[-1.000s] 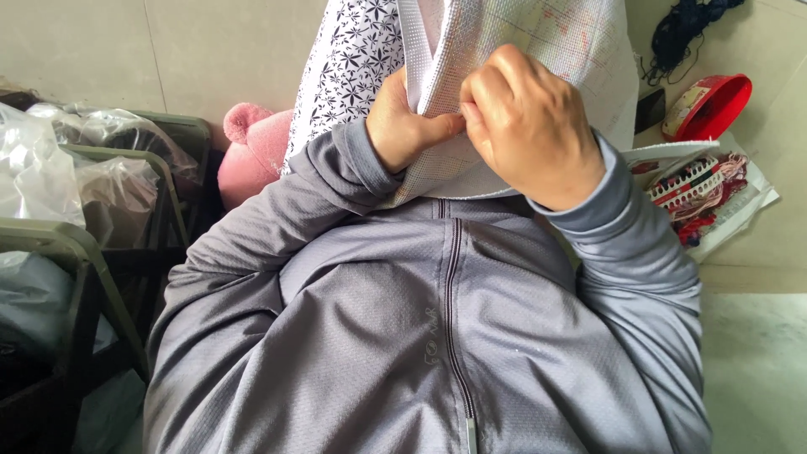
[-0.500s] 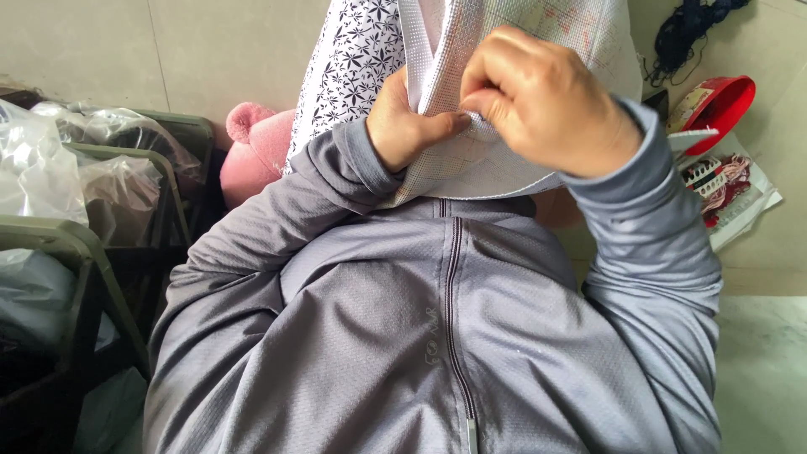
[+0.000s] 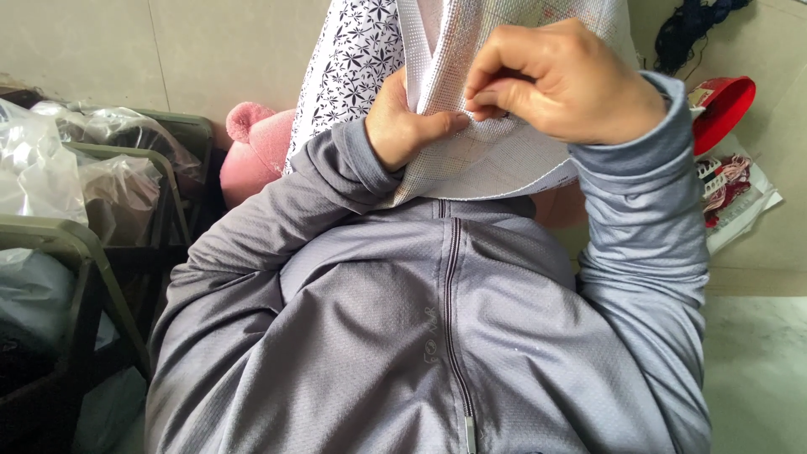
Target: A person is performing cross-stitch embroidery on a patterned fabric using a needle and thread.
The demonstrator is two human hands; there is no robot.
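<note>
A white gridded embroidery cloth [image 3: 496, 160] hangs folded in front of my grey zip jacket [image 3: 437, 328]. My left hand [image 3: 403, 122] grips its folded edge from the left, thumb pressed on the front. My right hand [image 3: 563, 80] sits on the cloth's upper part, with fingertips pinched together at the fabric; any needle or thread between them is too small to see. A patterned black-and-white fabric [image 3: 353, 59] lies behind the cloth.
Green racks [image 3: 101, 252] with plastic-wrapped bundles [image 3: 42, 168] stand at the left. A pink plush thing [image 3: 256, 147] lies beside them. At the right are a red container [image 3: 723, 109], dark yarn [image 3: 689, 29] and a packet of coloured threads [image 3: 731, 193] on the pale floor.
My right hand has risen and shifted right along the cloth, fingers closing into a pinch. My left hand has kept its grip on the folded edge.
</note>
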